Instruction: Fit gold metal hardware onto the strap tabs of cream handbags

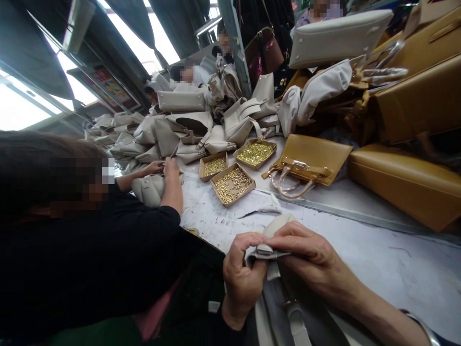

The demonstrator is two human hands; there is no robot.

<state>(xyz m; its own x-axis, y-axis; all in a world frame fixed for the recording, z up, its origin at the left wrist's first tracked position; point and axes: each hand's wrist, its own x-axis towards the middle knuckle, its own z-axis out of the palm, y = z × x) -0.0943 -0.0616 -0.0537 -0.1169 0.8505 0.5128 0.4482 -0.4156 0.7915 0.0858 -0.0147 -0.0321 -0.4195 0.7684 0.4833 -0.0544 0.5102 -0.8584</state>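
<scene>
Pinching a folded pale tab (266,255) with left hand (244,275) and right hand (314,253), lower centre! Could slip askew, perhaps, under drag from the grey bag (269,307) below.

The one camera sits on the person's head and looks forward and down across the surface (382,283). The left hand (240,278) and right hand (319,257) show close up, low and right of centre, with a co-worker (90,254) near on the left. The wide, slanted view reaches past piled bags (163,137) to windows (126,36) at the upper left.
</scene>
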